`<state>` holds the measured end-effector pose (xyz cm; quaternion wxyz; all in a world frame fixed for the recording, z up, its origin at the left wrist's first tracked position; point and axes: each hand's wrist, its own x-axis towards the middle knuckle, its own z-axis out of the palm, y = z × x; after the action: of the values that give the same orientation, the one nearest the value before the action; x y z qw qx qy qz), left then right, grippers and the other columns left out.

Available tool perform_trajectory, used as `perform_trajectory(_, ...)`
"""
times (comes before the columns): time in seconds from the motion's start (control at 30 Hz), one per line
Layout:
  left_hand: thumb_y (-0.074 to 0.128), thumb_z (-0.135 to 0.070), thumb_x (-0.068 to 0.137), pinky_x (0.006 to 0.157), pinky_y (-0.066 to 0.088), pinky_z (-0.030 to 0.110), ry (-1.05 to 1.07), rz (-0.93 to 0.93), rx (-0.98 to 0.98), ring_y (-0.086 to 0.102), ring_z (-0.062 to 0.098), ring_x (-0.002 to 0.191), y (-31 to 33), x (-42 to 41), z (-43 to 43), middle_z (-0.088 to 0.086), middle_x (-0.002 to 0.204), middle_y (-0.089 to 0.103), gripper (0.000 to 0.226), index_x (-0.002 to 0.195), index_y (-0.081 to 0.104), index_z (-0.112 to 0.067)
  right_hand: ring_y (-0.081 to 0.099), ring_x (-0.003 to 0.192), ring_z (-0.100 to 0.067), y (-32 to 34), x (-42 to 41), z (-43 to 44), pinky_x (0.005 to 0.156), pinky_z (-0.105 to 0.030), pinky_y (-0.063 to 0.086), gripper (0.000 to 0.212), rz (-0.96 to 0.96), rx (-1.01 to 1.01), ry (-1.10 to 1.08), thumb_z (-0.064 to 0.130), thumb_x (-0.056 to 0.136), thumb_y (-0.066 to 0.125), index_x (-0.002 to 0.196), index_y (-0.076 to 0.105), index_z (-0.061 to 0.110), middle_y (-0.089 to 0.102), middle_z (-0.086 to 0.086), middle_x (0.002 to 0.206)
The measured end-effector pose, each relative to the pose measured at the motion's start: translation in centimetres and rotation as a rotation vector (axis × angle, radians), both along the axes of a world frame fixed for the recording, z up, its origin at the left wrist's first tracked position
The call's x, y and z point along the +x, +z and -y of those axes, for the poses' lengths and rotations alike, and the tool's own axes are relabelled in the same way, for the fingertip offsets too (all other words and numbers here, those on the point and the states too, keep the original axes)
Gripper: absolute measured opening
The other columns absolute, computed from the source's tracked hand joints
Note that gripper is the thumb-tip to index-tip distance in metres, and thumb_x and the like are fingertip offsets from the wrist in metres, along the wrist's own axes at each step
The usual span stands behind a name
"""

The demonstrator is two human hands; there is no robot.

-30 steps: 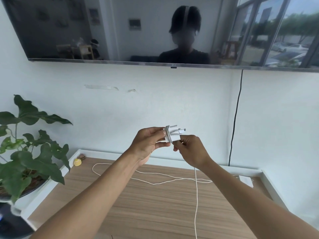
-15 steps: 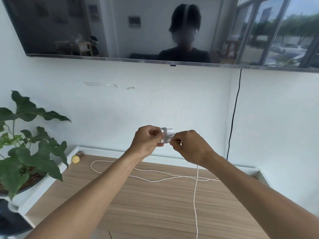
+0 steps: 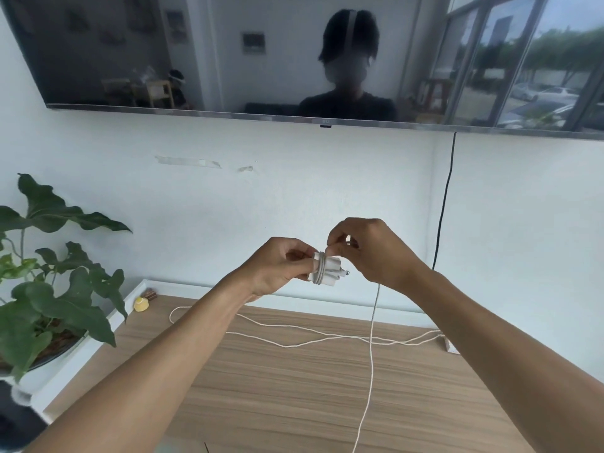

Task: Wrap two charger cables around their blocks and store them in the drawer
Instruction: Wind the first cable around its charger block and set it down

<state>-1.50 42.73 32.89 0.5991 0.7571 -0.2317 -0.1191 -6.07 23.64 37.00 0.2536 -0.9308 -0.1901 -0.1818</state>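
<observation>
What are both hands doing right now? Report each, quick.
Left hand: closed, holding the charger block.
Right hand: closed, pinching the white cable at the block, winding it.

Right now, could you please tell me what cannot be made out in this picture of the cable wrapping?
Head view only:
- Drawer: none in view.
- Second white charger block: mostly hidden behind the right forearm.
- Thin white hanging cable: its lower end is cut off by the bottom edge.
- Small white charger block: its left end is covered by the left hand.
- Pinch of the right hand: hidden by its own curled fingers.
</observation>
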Motion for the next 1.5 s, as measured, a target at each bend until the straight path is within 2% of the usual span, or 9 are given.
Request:
perform_trajectory(0.13, 0.059, 0.000, 0.092, 0.087, 0.057, 0.034, -0.060, -0.091, -0.129, 0.064, 0.029, 0.099, -0.1, -0.1, -0.2, 0.023, 0.106, 0.065, 0.021, 0.111, 0.062, 0.009, 0.043, 0.043, -0.007, 0.4, 0.1, 0.1, 0.042, -0.011, 0.032, 0.009, -0.133, 0.189, 0.022, 0.012, 0.088, 0.065, 0.080, 0.065, 0.016, 0.058, 0.027, 0.058)
perform_trajectory(0.2, 0.057, 0.002, 0.092, 0.088, 0.056, 0.034, -0.087, -0.120, -0.180, 0.062, 0.031, 0.102, -0.1, -0.1, -0.5, 0.023, 0.109, 0.063, 0.024, 0.114, 0.059, 0.011, 0.038, 0.039, -0.007, 0.3, 0.4, 0.3, 0.041, -0.014, 0.030, 0.010, -0.209, 0.260, 0.027, 0.014, 0.088, 0.066, 0.079, 0.065, 0.016, 0.054, 0.018, 0.049)
perform_trajectory(0.5, 0.062, -0.008, 0.081, 0.082, 0.055, 0.031, -0.171, -0.237, -0.327, 0.066, 0.026, 0.097, -0.1, -0.7, -1.2, 0.015, 0.104, 0.068, 0.032, 0.110, 0.063, 0.006, 0.034, 0.054, -0.018, -1.8, 1.6, 0.7, 0.051, -0.027, 0.030, 0.027, -0.415, 0.493, 0.057, 0.010, 0.092, 0.060, 0.071, 0.068, 0.025, 0.053, -0.007, 0.069)
perform_trajectory(0.63, 0.056, 0.001, 0.091, 0.077, 0.058, 0.030, -0.077, -0.300, -0.427, 0.069, 0.024, 0.087, -0.3, -0.8, -0.7, 0.016, 0.096, 0.069, 0.017, 0.104, 0.065, 0.006, 0.036, 0.048, -0.012, -2.9, 1.4, 0.0, 0.046, -0.018, 0.029, 0.035, -0.475, 0.695, 0.068, -0.015, 0.088, 0.042, 0.082, 0.064, 0.011, 0.052, 0.008, 0.053)
perform_trajectory(0.73, 0.053, 0.000, 0.093, 0.077, 0.060, 0.032, 0.009, -0.351, -0.478, 0.067, 0.025, 0.083, -0.2, -0.8, -0.1, 0.018, 0.093, 0.067, 0.016, 0.097, 0.065, 0.010, 0.038, 0.039, -0.007, -4.4, 0.9, -1.0, 0.044, -0.019, 0.030, 0.031, -0.418, 0.734, 0.023, -0.011, 0.091, 0.043, 0.075, 0.060, 0.010, 0.050, 0.012, 0.043)
perform_trajectory(0.9, 0.059, -0.002, 0.091, 0.080, 0.060, 0.033, 0.173, -0.350, -0.478, 0.066, 0.023, 0.077, -0.4, -0.3, 0.3, 0.018, 0.089, 0.066, 0.014, 0.089, 0.067, 0.009, 0.047, 0.042, -0.005, -6.7, 0.1, -2.5, 0.047, -0.016, 0.038, 0.024, -0.303, 0.557, -0.083, 0.015, 0.095, 0.054, 0.073, 0.064, 0.017, 0.058, 0.012, 0.051)
perform_trajectory(1.1, 0.067, -0.007, 0.087, 0.085, 0.058, 0.038, 0.366, -0.213, -0.292, 0.069, 0.032, 0.092, -2.1, 0.5, -0.1, 0.022, 0.100, 0.071, 0.012, 0.090, 0.070, 0.004, 0.049, 0.049, 0.004, -6.4, -0.7, -2.8, 0.049, -0.010, 0.035, 0.023, -0.281, 0.167, -0.107, 0.017, 0.094, 0.050, 0.087, 0.071, 0.015, 0.053, 0.016, 0.057)
perform_trajectory(1.3, 0.069, -0.006, 0.083, 0.088, 0.057, 0.042, 0.364, -0.119, -0.167, 0.069, 0.025, 0.081, -2.8, 0.0, -0.4, 0.013, 0.083, 0.073, 0.005, 0.080, 0.072, -0.009, 0.060, 0.065, -0.023, -3.9, -0.8, -2.7, 0.063, -0.037, 0.051, 0.023, -0.245, -0.114, -0.083, 0.024, 0.091, 0.050, 0.083, 0.069, 0.013, 0.069, -0.004, 0.076)
perform_trajectory(1.5, 0.071, -0.008, 0.082, 0.087, 0.058, 0.041, 0.256, -0.018, -0.032, 0.069, 0.020, 0.079, -2.1, -0.7, -0.5, 0.012, 0.089, 0.072, 0.007, 0.089, 0.070, -0.009, 0.056, 0.067, -0.013, -1.6, -0.1, -1.5, 0.066, -0.034, 0.050, 0.017, -0.148, -0.197, -0.071, 0.028, 0.092, 0.056, 0.085, 0.068, 0.019, 0.067, 0.006, 0.081)
